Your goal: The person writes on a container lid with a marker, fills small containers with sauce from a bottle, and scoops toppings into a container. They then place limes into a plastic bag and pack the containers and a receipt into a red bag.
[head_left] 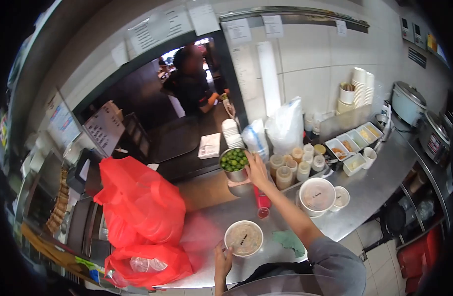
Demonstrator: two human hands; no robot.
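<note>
My right hand (256, 170) reaches forward to a metal tin (236, 174) filled with small green limes (233, 159). Its fingers are curled at the tin's right rim. Close to my body, my left hand (223, 260) is beside a round takeaway bowl (243, 239). This bowl has a clear lid with dark writing, and brownish food shows through. The left fingers are apart at the bowl's left edge; whether they touch it is hard to tell. Between the bowl and the tin lie a red object (262, 198) and a small cup of red sauce (263, 212).
Red bags (142, 207) stand on the left. A green cloth (289, 242) lies right of the bowl. Lidded tubs (317, 196), sauce cups (284, 176) and ingredient trays (354, 140) line the right side. A person (192, 84) stands beyond the hatch.
</note>
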